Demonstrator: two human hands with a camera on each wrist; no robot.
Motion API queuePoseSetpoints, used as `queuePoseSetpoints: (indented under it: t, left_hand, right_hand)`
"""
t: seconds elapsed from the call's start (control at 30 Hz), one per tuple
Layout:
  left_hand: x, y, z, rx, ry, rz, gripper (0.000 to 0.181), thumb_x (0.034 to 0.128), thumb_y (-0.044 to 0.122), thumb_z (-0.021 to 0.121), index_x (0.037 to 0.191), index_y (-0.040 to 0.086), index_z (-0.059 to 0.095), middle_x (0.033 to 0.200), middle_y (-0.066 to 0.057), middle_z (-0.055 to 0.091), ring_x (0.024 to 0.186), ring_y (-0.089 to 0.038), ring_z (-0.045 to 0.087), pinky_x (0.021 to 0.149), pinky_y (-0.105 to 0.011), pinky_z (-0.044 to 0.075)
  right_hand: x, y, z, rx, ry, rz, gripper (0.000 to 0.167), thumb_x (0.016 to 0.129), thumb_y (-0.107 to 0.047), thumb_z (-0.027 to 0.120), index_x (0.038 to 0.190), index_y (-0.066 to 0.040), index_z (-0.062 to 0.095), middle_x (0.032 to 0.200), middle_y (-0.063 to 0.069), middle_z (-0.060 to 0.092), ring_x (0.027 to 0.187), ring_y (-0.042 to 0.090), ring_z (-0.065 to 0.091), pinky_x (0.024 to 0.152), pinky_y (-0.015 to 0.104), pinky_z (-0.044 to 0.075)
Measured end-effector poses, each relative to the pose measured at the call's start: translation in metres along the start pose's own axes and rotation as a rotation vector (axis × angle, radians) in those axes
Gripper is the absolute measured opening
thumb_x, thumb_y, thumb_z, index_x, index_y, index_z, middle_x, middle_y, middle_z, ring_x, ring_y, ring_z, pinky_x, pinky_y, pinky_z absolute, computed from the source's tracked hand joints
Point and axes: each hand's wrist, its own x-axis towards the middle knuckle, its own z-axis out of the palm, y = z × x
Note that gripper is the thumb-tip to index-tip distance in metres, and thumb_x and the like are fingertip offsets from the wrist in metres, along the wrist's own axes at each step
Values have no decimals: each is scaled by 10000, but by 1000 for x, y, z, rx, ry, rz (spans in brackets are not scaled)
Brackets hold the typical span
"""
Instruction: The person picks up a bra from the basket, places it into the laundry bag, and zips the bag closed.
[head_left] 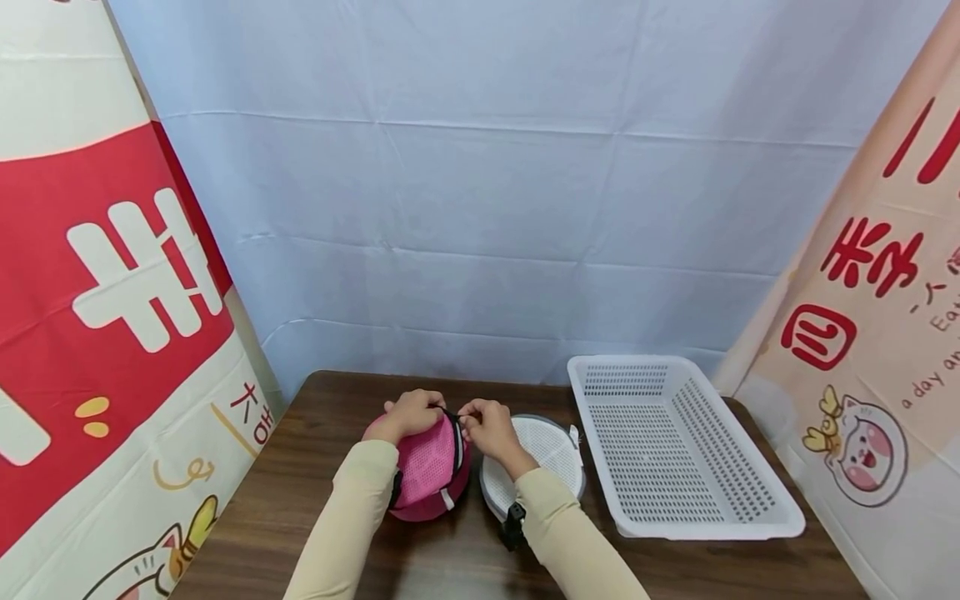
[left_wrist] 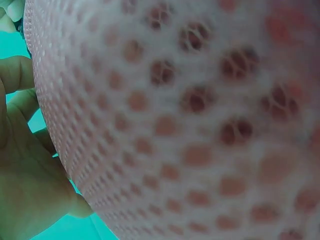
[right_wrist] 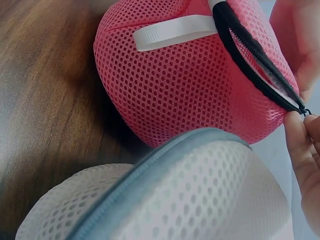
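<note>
A pink mesh laundry bag (head_left: pixel 427 471) with a black zipper (right_wrist: pixel 250 62) and a white loop tab (right_wrist: pixel 175 32) sits left of the table's middle. My left hand (head_left: pixel 416 414) grips its far upper side, with fingers near the zipper. In the left wrist view mesh fills most of the picture, and part of the left hand (left_wrist: pixel 32 170) shows behind it. My right hand (head_left: pixel 487 429) pinches the zipper's end by the small black pull; the zipper stands partly parted. Under the right forearm lies a white mesh laundry bag (head_left: pixel 536 442) with a grey zipper (right_wrist: pixel 165 160).
A white perforated plastic basket (head_left: pixel 626 492) stands on the right of the dark wooden table (head_left: pixel 292 467). Pale blue cloth (head_left: pixel 480 208) hangs behind the table, with printed cloths at both sides.
</note>
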Motion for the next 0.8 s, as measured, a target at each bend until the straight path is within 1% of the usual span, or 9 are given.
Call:
queuePoseSetpoints:
  t: [0.13, 0.23, 0.3, 0.4, 0.47, 0.57, 0.63, 0.7, 0.8]
  left_hand:
    - [-3, 0, -2, -36, 3, -4, 114, 850, 161, 551, 843, 219, 649, 854, 57, 601, 854, -194, 535, 782, -549, 269]
    - [-5, -3, -4, -93, 4, -26, 100, 865, 175, 561, 844, 220, 647, 862, 53, 598, 860, -193, 534, 802, -555, 269]
    - [-6, -4, -6, -129, 6, -42, 91, 873, 184, 565, 841, 216, 643, 863, 50, 593, 854, -191, 529, 817, -582, 268]
    - [-8, -6, -6, -157, 9, -65, 85, 876, 198, 569, 832, 214, 640, 859, 50, 588, 846, -188, 522, 832, -614, 267]
    - [-8, -7, -6, -173, 12, -67, 81, 872, 191, 571, 839, 201, 644, 860, 43, 588, 836, -186, 519, 829, -577, 305]
    - [-8, -9, -5, -218, 25, -85, 89, 874, 168, 567, 869, 164, 656, 881, 13, 595, 825, -190, 514, 786, -456, 376]
    - [-9, -10, -5, -250, 37, -99, 107, 880, 153, 559, 897, 134, 663, 917, -11, 604, 842, -195, 520, 757, -397, 405]
    - [-9, -11, -6, -276, 54, -120, 122, 883, 146, 550, 908, 115, 665, 935, -30, 606, 856, -205, 524, 751, -378, 416]
    - [-11, -12, -8, -280, 82, -133, 133, 878, 140, 539, 908, 98, 661, 941, -44, 608, 875, -219, 528, 760, -395, 418]
  right_hand:
    - [-1, 0, -2, -8, -2, 4, 97, 864, 55, 569, 836, 12, 651, 701, 172, 647, 593, 251, 635, 492, 221, 482]
    - [-3, 0, -4, -13, 0, 7, 89, 863, 53, 577, 830, 12, 648, 695, 172, 646, 585, 239, 634, 491, 220, 481]
    - [-3, 0, -5, -7, 0, 5, 80, 865, 52, 581, 832, 16, 645, 694, 170, 645, 580, 228, 634, 491, 219, 483]
    - [-4, -1, -6, 8, -5, -6, 66, 867, 46, 582, 841, 33, 641, 697, 175, 643, 581, 227, 634, 492, 223, 487]
    - [-5, -1, -6, 16, -4, -8, 61, 867, 44, 583, 842, 42, 638, 688, 165, 641, 580, 237, 634, 490, 221, 486]
    - [-6, -1, -6, 34, -5, 13, 67, 869, 49, 573, 839, 48, 633, 687, 183, 637, 593, 285, 635, 484, 225, 485]
    - [-7, 0, -6, 51, -5, 27, 73, 870, 54, 567, 837, 47, 631, 687, 186, 634, 603, 305, 636, 482, 227, 487]
    - [-7, 1, -6, 61, -5, 35, 79, 871, 57, 562, 836, 41, 631, 684, 172, 634, 606, 297, 636, 483, 230, 492]
    - [-7, 1, -7, 51, 0, 33, 84, 871, 57, 566, 831, 25, 633, 667, 120, 631, 592, 250, 633, 481, 233, 494]
